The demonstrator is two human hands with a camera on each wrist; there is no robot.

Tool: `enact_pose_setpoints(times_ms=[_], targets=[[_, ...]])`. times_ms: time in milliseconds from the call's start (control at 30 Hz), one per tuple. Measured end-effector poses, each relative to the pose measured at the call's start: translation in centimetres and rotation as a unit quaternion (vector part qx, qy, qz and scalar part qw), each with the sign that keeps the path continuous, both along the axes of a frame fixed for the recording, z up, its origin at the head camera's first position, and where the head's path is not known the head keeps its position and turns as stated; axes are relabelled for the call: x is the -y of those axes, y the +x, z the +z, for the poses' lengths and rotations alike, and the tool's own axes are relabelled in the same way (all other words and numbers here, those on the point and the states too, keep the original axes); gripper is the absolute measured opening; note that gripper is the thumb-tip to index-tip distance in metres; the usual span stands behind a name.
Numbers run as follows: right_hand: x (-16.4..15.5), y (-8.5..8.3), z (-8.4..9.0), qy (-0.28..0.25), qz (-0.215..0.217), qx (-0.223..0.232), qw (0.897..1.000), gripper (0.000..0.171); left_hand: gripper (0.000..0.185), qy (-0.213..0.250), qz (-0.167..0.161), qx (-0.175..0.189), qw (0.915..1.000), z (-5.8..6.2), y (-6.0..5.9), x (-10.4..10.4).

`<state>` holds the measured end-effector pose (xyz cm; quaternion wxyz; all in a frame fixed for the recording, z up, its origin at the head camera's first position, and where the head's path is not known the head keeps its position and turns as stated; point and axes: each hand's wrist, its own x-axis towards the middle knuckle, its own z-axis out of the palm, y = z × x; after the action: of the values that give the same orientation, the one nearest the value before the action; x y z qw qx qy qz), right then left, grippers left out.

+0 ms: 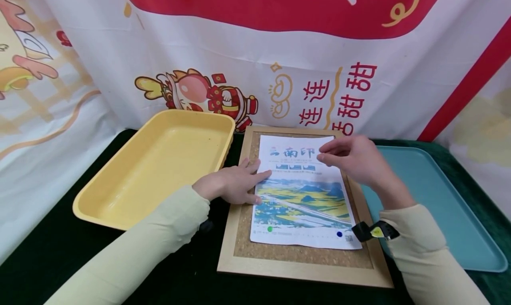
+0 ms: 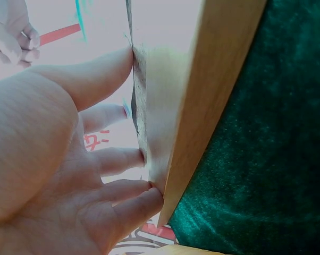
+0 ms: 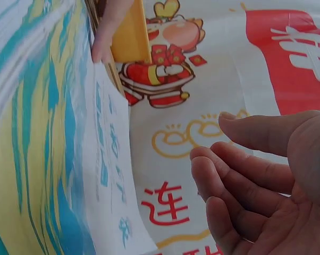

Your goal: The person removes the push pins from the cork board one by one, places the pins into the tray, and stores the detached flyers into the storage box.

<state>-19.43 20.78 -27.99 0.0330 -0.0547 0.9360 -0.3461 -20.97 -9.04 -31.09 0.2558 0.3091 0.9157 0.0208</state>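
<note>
Here left hand flat on poster; right hand hovers above.

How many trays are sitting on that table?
2. A yellow tray lies left of the cork board; a teal tray lies to its right, partly behind the right arm. Others may lie outside the view.

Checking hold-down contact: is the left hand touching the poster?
Touching. The head view shows the left hand lying flat with its fingertips on the poster's left edge on the cork board.
</note>
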Motion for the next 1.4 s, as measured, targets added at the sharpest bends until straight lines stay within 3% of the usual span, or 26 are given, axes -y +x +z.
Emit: enact_pose_setpoints(times_ms=[467,900,1200,1400], targets=[[3.9,1.4,-0.9,0.007,0.08,-0.011,0.997,0.024,0.079,0.0,0.011,0.0,0.9999,-0.1,0.0,-0.1],[6.0,2.1,-1.9,-0.02,0.147,0.02,0.989,0.02,0.08,-0.002,0.01,-0.004,0.9999,0.0,0.1,-0.1],[6.7,2.4,-2.5,-0.049,0.208,0.045,0.976,0.018,0.079,-0.002,0.01,-0.004,0.9999,0.0,0.1,-0.1],[7.3,2.6,-3.1,-0.055,0.264,0.072,0.96,0.014,0.08,-0.002,0.012,-0.006,0.9999,0.1,0.1,-0.2]])
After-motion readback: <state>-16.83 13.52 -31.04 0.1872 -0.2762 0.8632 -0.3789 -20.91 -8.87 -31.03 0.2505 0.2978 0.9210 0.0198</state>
